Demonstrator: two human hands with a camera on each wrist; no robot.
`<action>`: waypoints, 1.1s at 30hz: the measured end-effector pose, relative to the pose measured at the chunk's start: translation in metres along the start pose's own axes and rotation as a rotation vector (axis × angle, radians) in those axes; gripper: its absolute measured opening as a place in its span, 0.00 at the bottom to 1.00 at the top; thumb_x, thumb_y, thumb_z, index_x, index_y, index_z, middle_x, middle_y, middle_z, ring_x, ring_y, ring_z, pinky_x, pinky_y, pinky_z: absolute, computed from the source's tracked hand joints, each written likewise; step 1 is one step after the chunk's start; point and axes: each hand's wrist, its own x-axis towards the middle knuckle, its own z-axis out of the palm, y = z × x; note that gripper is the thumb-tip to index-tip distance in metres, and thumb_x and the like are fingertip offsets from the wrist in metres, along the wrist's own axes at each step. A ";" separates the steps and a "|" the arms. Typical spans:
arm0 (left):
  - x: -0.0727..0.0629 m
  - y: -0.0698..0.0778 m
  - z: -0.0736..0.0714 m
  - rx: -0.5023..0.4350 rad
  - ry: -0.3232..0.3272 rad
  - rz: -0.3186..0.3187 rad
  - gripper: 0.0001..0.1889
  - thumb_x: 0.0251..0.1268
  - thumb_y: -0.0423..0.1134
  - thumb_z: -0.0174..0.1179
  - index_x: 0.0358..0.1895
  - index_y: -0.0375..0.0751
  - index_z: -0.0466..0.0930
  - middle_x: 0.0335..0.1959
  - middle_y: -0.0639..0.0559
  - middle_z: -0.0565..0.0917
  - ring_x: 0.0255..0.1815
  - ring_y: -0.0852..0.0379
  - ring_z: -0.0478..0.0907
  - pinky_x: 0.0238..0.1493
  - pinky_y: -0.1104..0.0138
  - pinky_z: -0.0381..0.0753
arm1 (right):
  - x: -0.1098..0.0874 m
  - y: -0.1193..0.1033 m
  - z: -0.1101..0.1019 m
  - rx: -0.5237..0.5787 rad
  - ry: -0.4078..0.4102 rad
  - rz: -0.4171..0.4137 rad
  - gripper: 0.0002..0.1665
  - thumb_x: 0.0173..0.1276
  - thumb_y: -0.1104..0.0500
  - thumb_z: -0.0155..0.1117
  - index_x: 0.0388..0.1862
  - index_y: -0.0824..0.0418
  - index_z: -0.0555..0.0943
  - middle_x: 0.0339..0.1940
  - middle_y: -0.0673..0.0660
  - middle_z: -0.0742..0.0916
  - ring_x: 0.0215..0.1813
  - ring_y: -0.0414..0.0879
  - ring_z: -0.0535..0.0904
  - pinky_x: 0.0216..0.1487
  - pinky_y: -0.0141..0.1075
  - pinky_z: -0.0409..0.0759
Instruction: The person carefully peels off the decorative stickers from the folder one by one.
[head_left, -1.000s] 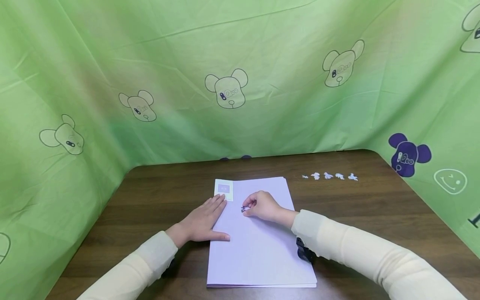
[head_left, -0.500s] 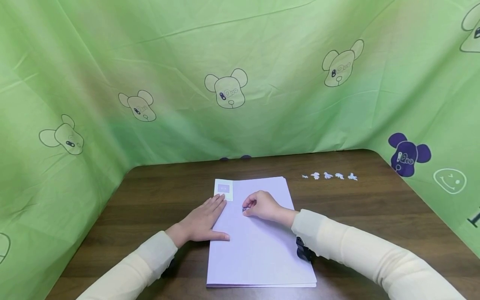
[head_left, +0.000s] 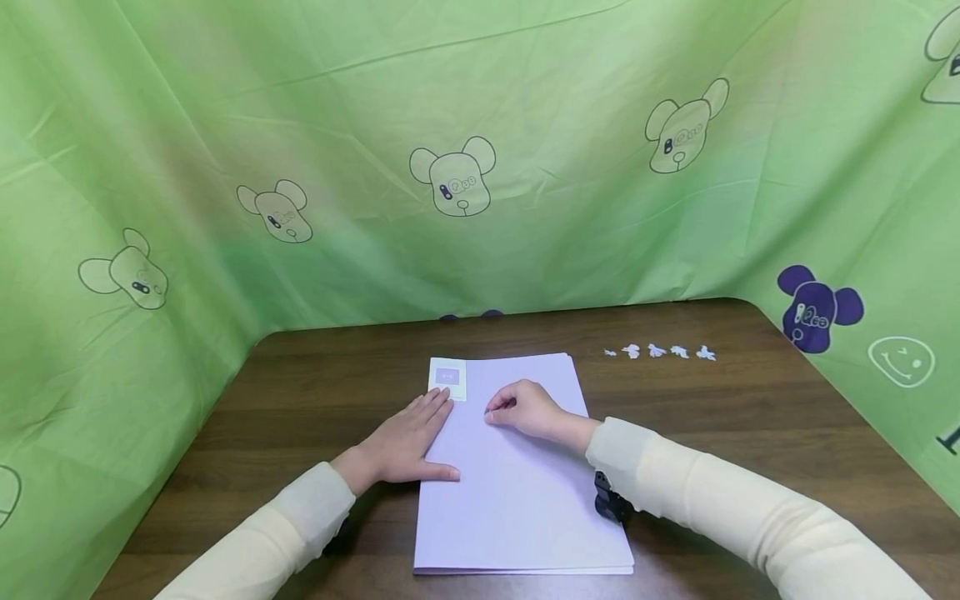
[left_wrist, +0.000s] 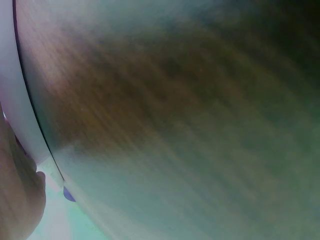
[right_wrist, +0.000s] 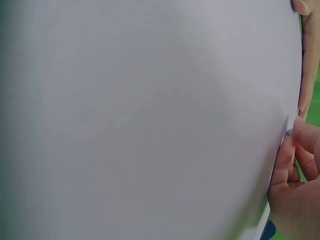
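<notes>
My left hand point(head_left: 408, 442) lies flat over the left edge of a large white sheet point(head_left: 517, 508), thumb spread out. Its fingertips overlap the lower edge of a small pale card point(head_left: 457, 393) with a lilac square, at the sheet's top left corner. Over the upper middle of the sheet my right hand point(head_left: 528, 410) pinches a small dark-marked piece between thumb and fingers. In the head view the fingers hide nearly all of it; a grey bit of the piece point(right_wrist: 289, 132) shows at the fingertips in the right wrist view, close over the sheet.
Several small pale cutouts point(head_left: 656, 351) lie in a row on the brown wooden table point(head_left: 315, 375), right of the sheet. A green cloth point(head_left: 337, 108) printed with bear heads hangs around the back and sides. Beneath the top sheet another layer shows at the front edge.
The right fingertips have closed further over the small dark piece, which showed more clearly before. My left hand, the sheet and the cutouts stay in place.
</notes>
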 end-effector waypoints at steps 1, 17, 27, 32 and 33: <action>0.000 0.000 0.000 -0.001 0.000 0.000 0.60 0.54 0.82 0.39 0.78 0.36 0.44 0.79 0.44 0.44 0.78 0.51 0.36 0.74 0.59 0.42 | 0.000 0.001 0.000 0.005 -0.001 0.006 0.03 0.61 0.61 0.71 0.32 0.61 0.88 0.28 0.48 0.87 0.32 0.39 0.76 0.39 0.34 0.75; 0.000 -0.001 0.001 -0.002 0.005 0.005 0.60 0.55 0.82 0.39 0.77 0.35 0.44 0.79 0.43 0.44 0.78 0.50 0.37 0.74 0.59 0.43 | 0.001 0.000 -0.003 0.099 -0.023 0.139 0.07 0.68 0.60 0.64 0.34 0.63 0.86 0.23 0.50 0.82 0.27 0.40 0.76 0.32 0.32 0.75; 0.001 -0.002 0.002 -0.002 0.020 0.011 0.60 0.54 0.82 0.38 0.78 0.36 0.44 0.79 0.45 0.45 0.78 0.52 0.36 0.74 0.60 0.42 | 0.003 0.001 -0.003 0.200 -0.001 0.190 0.08 0.68 0.65 0.61 0.36 0.68 0.86 0.24 0.52 0.84 0.28 0.41 0.79 0.34 0.34 0.81; 0.000 -0.002 0.003 -0.008 0.020 0.008 0.60 0.53 0.82 0.38 0.78 0.37 0.44 0.79 0.45 0.45 0.78 0.52 0.36 0.74 0.59 0.42 | 0.004 0.002 -0.003 0.227 0.012 0.219 0.08 0.67 0.65 0.62 0.37 0.69 0.85 0.24 0.53 0.85 0.27 0.41 0.80 0.33 0.33 0.81; 0.000 -0.002 0.003 -0.007 0.020 0.007 0.60 0.53 0.82 0.38 0.78 0.37 0.44 0.79 0.45 0.45 0.78 0.52 0.36 0.74 0.59 0.42 | 0.004 0.002 -0.003 0.234 0.014 0.223 0.08 0.67 0.65 0.62 0.37 0.70 0.85 0.24 0.54 0.85 0.27 0.41 0.80 0.33 0.33 0.82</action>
